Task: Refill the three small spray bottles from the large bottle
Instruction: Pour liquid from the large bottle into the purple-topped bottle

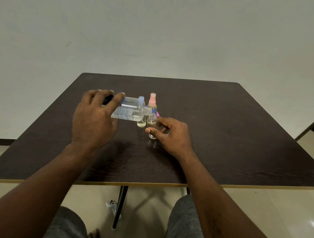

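**Item: large bottle tipped at the neck of 1 open small bottle**

- Left hand (93, 119): fingers (117, 101) curled over the top of the large bottle (129, 111) at its base end, gripping it off the table (224, 121).
- Right hand (171, 135): thumb and fingers pinch the open small bottle (152, 125) low on its body. It stands upright on the table, uncapped and seemingly near empty.
- Key relation: the large bottle's long axis runs almost level from the person's left to right, mouth end dipped slightly. Its mouth sits just above and just left of the small bottle's neck, close but apparently not yet squarely over it.
- Judgement: the pour depends on aligning mouth over neck. The right hand is nearer that gap and better placed to adjust.
- Behind: 1 blue-capped small bottle (141, 124), partly hidden by the large bottle, holding some yellowish liquid, and 1 pink-topped spray bottle (152, 102). Both stand upright.
- Purple piece (158, 114): too small to identify.
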A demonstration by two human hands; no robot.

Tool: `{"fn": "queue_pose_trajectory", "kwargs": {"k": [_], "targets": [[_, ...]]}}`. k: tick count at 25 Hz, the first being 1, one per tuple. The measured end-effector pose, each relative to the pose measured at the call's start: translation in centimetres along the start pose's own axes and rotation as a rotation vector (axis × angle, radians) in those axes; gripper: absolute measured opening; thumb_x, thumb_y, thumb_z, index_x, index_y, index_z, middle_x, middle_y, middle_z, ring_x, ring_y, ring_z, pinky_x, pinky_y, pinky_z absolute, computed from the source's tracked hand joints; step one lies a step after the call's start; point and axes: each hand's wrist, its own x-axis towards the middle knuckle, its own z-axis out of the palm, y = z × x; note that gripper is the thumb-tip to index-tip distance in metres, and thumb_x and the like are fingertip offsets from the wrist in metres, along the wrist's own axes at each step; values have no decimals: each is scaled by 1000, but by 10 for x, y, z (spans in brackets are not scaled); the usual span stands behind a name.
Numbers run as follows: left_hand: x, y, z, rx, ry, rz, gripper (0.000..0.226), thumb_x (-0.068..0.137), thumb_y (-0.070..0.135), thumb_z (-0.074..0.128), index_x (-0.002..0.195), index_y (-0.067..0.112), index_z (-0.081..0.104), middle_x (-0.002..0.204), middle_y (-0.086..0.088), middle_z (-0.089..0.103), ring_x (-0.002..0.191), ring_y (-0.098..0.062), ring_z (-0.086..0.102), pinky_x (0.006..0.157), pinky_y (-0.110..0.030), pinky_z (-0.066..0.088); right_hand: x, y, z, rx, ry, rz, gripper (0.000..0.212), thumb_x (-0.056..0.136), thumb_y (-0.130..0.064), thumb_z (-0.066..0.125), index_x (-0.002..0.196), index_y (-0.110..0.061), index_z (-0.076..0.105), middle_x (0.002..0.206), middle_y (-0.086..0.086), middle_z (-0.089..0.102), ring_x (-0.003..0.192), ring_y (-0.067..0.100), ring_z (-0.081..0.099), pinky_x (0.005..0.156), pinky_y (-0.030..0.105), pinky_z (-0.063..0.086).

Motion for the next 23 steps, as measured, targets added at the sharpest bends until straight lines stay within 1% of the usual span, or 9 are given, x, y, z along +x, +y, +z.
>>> {"fn": "queue_pose_trajectory", "kwargs": {"k": [5,10,14,17,23], "targets": [[0,1,0,5,-2,1,72,79,11,77,147,22,59,137,-12,61,127,-38,49,85,-53,55,0,1,1,-2,5,-2,57,82,-58,81,128,-24,75,94,-13,74,75,3,65,71,18,54],[0,0,-1,6,5,8,71,79,11,75,147,22,59,136,-12,62,126,-38,49,86,-53,55,0,0,0,3,-6,10,55,82,-57,81,126,-24,75,92,-12,73,75,5,65,71,27,59],[1,1,-1,10,6,10,69,80,12,75,147,23,59,136,-11,61,126,-38,49,85,-53,55,-1,-1,0,3,-12,17,58,82,-57,81,129,-23,73,93,-12,73,76,5,65,73,26,59],[1,1,-1,10,1,11,70,80,12,75,147,22,59,137,-12,61,127,-39,49,85,-53,55,0,-1,1,8,-6,10,57,82,-56,81,128,-23,74,92,-11,73,75,6,65,73,28,59],[1,1,-2,9,-1,10,71,79,11,77,147,22,59,136,-13,61,126,-39,49,85,-53,54,0,-1,1,6,-5,16,57,82,-57,81,128,-24,75,92,-12,74,75,5,65,72,26,59]]}}
